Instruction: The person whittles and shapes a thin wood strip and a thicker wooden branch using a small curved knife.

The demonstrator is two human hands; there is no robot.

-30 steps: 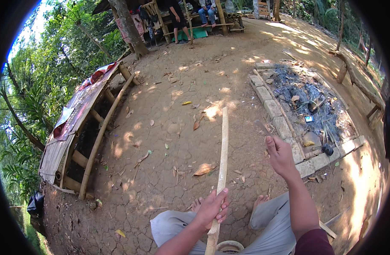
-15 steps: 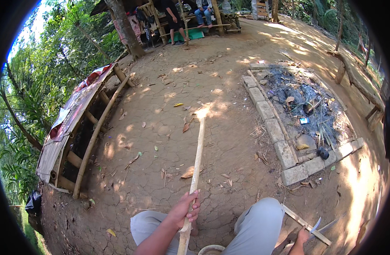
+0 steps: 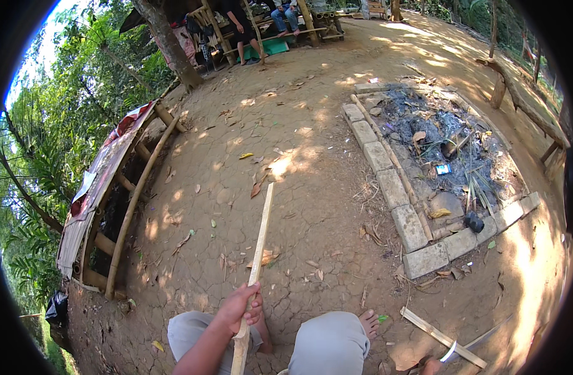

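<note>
A long pale strip of wood [image 3: 261, 234], its sides roughly cut, slants up and away from my lap. My left hand [image 3: 241, 307] is closed round it, low down over my left knee; the strip's lower end runs out of the picture. At the lower right edge, only part of my right hand [image 3: 431, 367] shows, closed at the base of a small knife with a curved blade [image 3: 449, 352]. The blade crosses just over a flat wooden piece [image 3: 433, 328] lying on the ground. Another long, thin blade [image 3: 486, 333] lies beyond that piece, its handle hidden.
A block-edged fire pit [image 3: 395, 190] with ash and litter lies ahead to the right. On the left stands a low bamboo platform [image 3: 138, 194]. Two people [image 3: 242, 31] are at a shelter at the back. My bare foot [image 3: 369, 322] rests on cracked earth.
My right hand and the curved knife have moved left and down, toward the picture's lower edge. The view has shifted, and the strip in my left hand now appears further left.
</note>
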